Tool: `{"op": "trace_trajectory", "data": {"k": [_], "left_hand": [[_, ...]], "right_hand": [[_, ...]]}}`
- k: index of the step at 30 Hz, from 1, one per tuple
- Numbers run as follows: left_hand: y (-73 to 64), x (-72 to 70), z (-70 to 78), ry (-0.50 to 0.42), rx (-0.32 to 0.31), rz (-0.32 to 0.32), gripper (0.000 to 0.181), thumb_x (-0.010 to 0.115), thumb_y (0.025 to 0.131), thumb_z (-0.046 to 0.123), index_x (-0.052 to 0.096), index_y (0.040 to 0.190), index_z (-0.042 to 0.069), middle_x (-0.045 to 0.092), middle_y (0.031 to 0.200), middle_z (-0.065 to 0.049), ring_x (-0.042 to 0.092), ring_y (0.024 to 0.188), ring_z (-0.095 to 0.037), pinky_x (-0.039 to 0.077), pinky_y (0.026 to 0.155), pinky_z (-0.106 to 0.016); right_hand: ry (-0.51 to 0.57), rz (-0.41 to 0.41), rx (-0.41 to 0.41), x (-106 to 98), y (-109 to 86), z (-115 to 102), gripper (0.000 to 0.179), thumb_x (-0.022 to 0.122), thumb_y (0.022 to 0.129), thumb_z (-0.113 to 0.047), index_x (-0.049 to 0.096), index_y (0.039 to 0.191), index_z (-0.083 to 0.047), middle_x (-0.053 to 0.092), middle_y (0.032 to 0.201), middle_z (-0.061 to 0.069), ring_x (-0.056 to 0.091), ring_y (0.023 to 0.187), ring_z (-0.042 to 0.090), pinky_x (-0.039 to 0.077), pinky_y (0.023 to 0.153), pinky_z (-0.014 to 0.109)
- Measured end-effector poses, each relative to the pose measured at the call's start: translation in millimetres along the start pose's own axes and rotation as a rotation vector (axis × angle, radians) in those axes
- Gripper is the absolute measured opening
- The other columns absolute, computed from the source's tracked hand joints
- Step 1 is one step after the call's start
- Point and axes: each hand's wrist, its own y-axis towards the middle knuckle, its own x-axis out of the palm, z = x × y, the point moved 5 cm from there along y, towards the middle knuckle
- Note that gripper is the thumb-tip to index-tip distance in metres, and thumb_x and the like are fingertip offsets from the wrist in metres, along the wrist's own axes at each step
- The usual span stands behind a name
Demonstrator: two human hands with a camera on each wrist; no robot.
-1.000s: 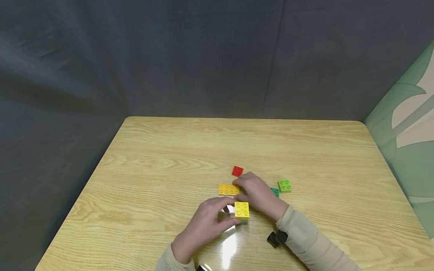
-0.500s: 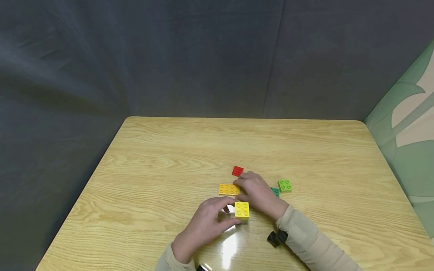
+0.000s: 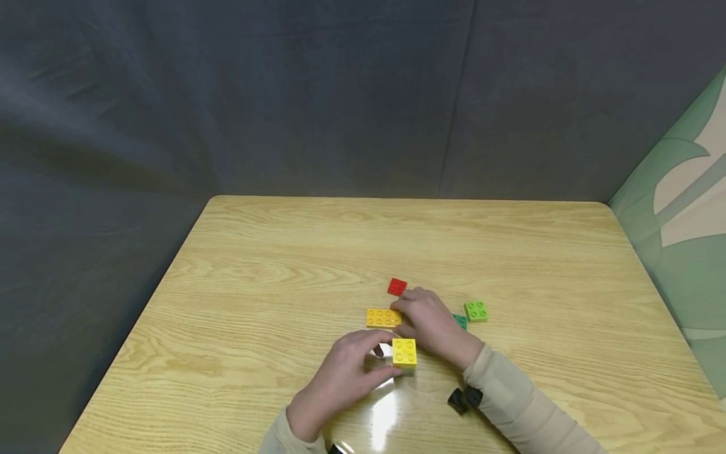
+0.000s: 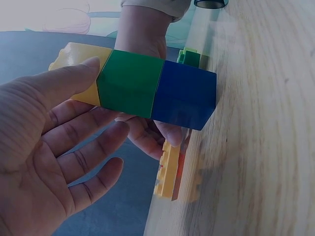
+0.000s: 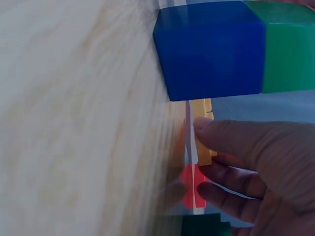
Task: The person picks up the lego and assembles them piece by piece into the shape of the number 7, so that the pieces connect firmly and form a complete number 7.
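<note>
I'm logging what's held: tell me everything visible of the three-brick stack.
The three-brick stack is glossy, plastic-looking, upright: yellow brick on top with four round studs, green brick in the middle, blue brick at the bottom. The left hand grips its yellow brick. Whether its base touches the table is unclear.

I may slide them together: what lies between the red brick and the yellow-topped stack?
Between the red brick and the yellow-topped stack, the head view shows the fingers of the right hand and part of the orange brick.
</note>
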Motion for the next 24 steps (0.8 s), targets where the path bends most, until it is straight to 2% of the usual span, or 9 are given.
{"op": "trace_trajectory", "data": {"k": [9, 18, 24], "left_hand": [[-0.7, -0.4, -0.1, 0.001, -0.005, -0.006, 0.045, 0.08, 0.081, 0.03, 0.065, 0.121, 0.015, 0.068, 0.111, 0.008, 0.063, 0.086, -0.011, 0.05, 0.079, -0.024], [-1.2, 0.0, 1.0, 0.023, 0.002, 0.007, 0.041, 0.081, 0.08, 0.032, 0.065, 0.113, 0.013, 0.069, 0.106, 0.006, 0.064, 0.086, -0.011, 0.051, 0.08, -0.024], [-0.8, -0.5, 1.2, 0.002, 0.007, -0.001, 0.044, 0.079, 0.08, 0.036, 0.065, 0.115, 0.014, 0.068, 0.104, 0.007, 0.064, 0.086, -0.013, 0.051, 0.078, -0.024]], "right_hand": [[0.066, 0.021, 0.023, -5.9, -4.7, -0.7, 0.034, 0.08, 0.08, -0.02, 0.07, 0.108, -0.005, 0.066, 0.103, 0.005, 0.057, 0.094, 0.02, 0.05, 0.082, 0.037], [0.101, 0.049, 0.032, -17.2, -10.6, -2.1, 0.039, 0.081, 0.078, -0.019, 0.069, 0.111, -0.002, 0.066, 0.102, 0.006, 0.058, 0.096, 0.021, 0.051, 0.084, 0.038], [0.095, 0.079, 0.013, -25.6, -16.2, -4.7, 0.039, 0.082, 0.078, -0.019, 0.069, 0.112, -0.003, 0.066, 0.102, 0.004, 0.058, 0.092, 0.017, 0.052, 0.082, 0.036]]}}
